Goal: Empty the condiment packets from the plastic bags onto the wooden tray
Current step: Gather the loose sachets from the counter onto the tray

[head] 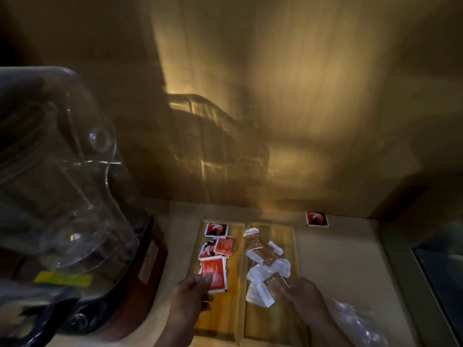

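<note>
Blender (62,196) crowding wooden tray (220,319) left edge, both hands inside

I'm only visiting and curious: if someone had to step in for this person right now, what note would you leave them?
Left hand: fingers on a red packet in the wooden tray's left compartment; grip unclear.
Right hand: fingers at a brown packet in the right compartment; grip unclear.
Done: red packets lie in the left compartment, white and brown packets in the right.
Left: one stray red packet lies on the counter beyond the tray. A crumpled plastic bag sits right of the tray; its contents can't be seen.
</note>
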The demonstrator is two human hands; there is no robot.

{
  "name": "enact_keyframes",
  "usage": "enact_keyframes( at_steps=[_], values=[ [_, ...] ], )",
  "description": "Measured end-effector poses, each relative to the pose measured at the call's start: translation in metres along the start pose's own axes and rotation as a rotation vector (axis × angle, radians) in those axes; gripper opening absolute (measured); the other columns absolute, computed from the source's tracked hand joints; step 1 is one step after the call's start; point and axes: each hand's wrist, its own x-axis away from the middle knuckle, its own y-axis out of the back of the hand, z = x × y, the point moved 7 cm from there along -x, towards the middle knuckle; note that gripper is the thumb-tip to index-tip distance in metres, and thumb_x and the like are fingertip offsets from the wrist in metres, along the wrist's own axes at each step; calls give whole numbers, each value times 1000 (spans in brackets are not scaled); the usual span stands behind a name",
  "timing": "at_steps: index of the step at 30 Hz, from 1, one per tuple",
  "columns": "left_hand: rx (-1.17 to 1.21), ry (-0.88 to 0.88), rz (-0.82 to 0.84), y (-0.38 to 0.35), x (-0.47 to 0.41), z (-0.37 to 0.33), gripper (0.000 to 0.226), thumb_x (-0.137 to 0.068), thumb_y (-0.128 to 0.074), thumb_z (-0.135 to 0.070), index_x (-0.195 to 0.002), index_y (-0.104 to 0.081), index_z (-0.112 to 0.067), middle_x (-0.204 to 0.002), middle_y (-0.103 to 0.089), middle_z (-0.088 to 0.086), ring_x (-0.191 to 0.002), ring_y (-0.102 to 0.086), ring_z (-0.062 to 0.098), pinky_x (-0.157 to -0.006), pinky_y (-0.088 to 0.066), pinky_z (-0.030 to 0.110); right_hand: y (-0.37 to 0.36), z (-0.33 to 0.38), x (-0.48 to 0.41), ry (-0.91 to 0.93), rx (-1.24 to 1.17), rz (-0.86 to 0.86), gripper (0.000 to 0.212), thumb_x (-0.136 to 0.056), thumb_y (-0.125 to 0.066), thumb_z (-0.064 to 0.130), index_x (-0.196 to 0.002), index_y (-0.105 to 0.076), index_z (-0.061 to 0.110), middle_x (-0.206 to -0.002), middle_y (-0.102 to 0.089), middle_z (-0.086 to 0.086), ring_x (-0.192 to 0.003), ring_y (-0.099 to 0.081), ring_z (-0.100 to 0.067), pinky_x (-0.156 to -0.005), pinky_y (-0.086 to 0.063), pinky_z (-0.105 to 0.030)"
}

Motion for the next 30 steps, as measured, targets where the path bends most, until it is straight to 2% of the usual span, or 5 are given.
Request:
enact_keyframes(
  at_steps=[4, 13, 17, 22, 30],
  values=[
    [-53, 15, -22, 7, -2, 8, 13, -83, -66, -11, -77, -60, -2, -62, -59, 9, -51, -49, 18, -40, -40, 22, -12, -11, 6, 59, 300, -19, 24, -87, -55, 30, -66, -47, 22, -80, -64, -6, -86, -63, -27, -73, -44, -34],
    [-429, -27, -32, 1, -18, 33, 26, -89, -58, -28, -107, -54, -10, -101, -67, 12, -82, -67, 24, -66, -54, 32, -21, -20, 25, 56, 347, 25, 28, -84, -59, 18, -58, -53, 28, -65, -61, 6, -70, -60, -15, -64, -42, -28],
    [-910, -284, -180, 2, -6, 25, 38, -91, -48, -31, -126, -47, -17, -128, -53, 7, -116, -53, 25, -94, -44, 36, -17, -29, 28, 51, 357, 7, 30, -84, -60, 18, -57, -53, 30, -62, -61, 3, -66, -58, -14, -67, -44, -32],
    [-1164, -535, 5, -32, 9, 45, 60, -91, -31, -51, -143, -31, -20, -151, -35, -1, -140, -31, 18, -116, -15, 25, -13, -29, 32, 61, 330, -14, 32, -83, -59, 13, -57, -54, 30, -60, -60, 6, -64, -57, -14, -67, -43, -34],
    [-1362, -579, 318, -63, 6, 86, 69, -87, -22, -66, -138, -37, -21, -143, -47, 0, -144, -11, 12, -113, -1, 25, -1, -22, 32, 100, 252, 4, 27, -84, -58, 10, -63, -59, 27, -60, -60, 6, -58, -53, -8, -59, -39, -27]
  ],
)
